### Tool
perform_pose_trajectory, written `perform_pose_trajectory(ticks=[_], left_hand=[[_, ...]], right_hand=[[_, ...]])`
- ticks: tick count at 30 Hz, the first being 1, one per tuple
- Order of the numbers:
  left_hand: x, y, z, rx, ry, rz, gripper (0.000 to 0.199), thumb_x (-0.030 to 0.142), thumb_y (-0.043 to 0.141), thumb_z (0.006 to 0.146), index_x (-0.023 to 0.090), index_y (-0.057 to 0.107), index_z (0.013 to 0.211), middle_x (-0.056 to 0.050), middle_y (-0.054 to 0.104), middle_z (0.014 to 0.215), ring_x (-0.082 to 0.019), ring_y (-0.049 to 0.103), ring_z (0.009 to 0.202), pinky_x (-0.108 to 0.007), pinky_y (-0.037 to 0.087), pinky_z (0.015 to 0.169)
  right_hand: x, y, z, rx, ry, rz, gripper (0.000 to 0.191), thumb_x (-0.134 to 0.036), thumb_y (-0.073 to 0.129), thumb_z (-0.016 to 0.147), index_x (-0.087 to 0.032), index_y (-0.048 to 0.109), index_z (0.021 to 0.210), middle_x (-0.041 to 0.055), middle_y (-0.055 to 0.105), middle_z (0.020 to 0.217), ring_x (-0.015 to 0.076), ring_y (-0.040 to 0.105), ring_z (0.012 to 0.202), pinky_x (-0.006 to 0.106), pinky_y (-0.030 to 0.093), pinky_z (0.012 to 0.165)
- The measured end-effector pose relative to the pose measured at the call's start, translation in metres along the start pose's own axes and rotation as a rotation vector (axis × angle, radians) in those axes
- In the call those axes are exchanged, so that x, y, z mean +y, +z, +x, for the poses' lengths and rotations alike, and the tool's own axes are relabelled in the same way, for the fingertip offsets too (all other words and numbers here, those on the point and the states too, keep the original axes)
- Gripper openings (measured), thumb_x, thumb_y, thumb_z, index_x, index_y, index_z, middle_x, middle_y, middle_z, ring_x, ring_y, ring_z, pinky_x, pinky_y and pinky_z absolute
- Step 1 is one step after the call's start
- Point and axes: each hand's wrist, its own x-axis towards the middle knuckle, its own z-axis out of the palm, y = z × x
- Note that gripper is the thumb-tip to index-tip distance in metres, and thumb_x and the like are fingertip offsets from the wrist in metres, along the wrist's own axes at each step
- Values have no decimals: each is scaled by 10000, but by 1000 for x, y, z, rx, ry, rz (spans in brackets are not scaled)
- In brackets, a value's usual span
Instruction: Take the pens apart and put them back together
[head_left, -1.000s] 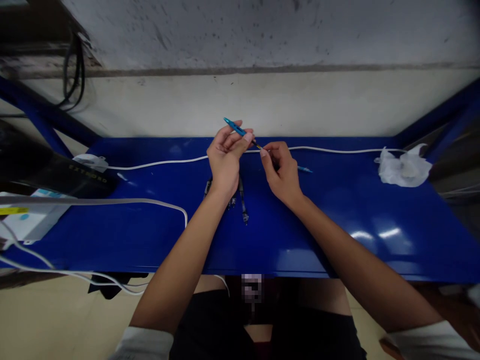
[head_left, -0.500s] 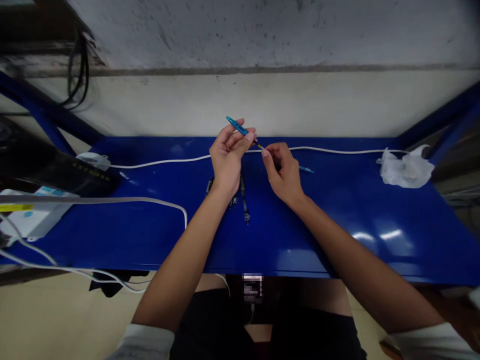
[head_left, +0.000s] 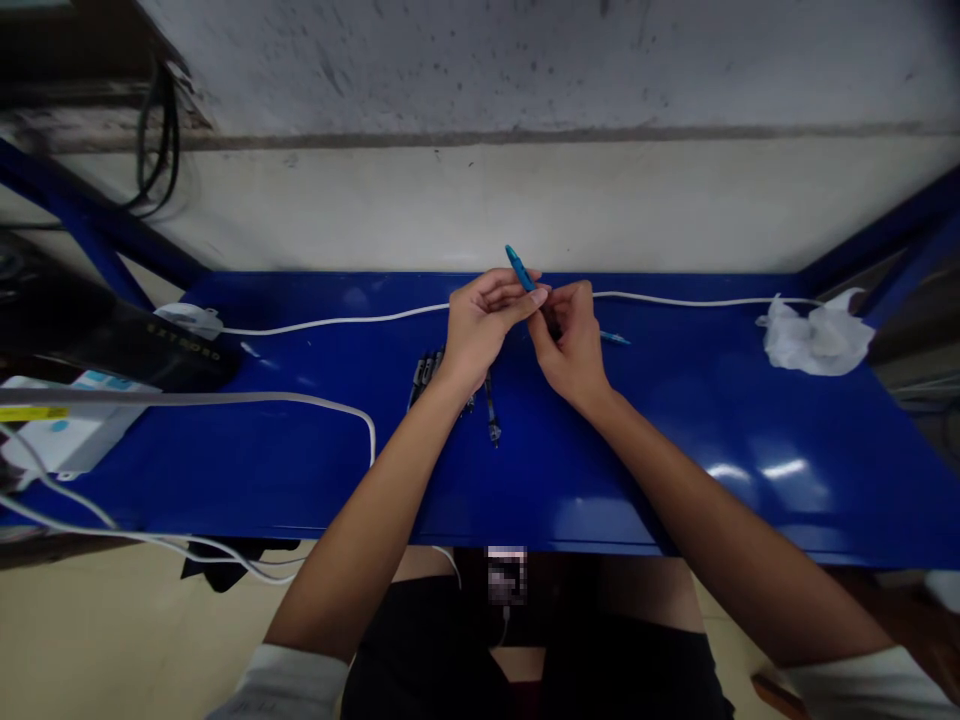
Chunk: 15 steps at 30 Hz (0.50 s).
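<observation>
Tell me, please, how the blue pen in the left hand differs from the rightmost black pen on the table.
The blue pen is held in the left hand; the black pen lies on the table. The blue pen looks bright, the black pen dark with a clear end. Both are slim and partly hidden.

From my remote station, my left forearm [head_left: 382, 505] slants from the lower left of the frame up toward centre; my right forearm [head_left: 701, 510] slants in from the lower right. The left grip [head_left: 476, 325] lies just above centre, its fingers curled, the thumb [head_left: 525, 306] stretched rightward in a pinch. The right grip [head_left: 574, 345], immediately to the right, has bent fingers drawn in, its thumb pointing to upper left. The fingertips meet closely; exact contact is hidden.
</observation>
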Motion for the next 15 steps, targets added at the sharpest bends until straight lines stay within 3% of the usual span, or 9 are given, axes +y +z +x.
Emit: perform_pose_trajectory(ticks=[15], left_hand=[[4, 0, 0, 6, -35, -21, 216, 366, 1006, 773, 238, 880, 893, -30, 848, 957, -189, 790, 927, -307, 625, 922]], right_hand=[[4, -1, 1, -17, -61, -15, 318, -540, 593, 1126, -279, 465, 996, -40, 551, 815, 145, 555, 677, 331, 439, 639]])
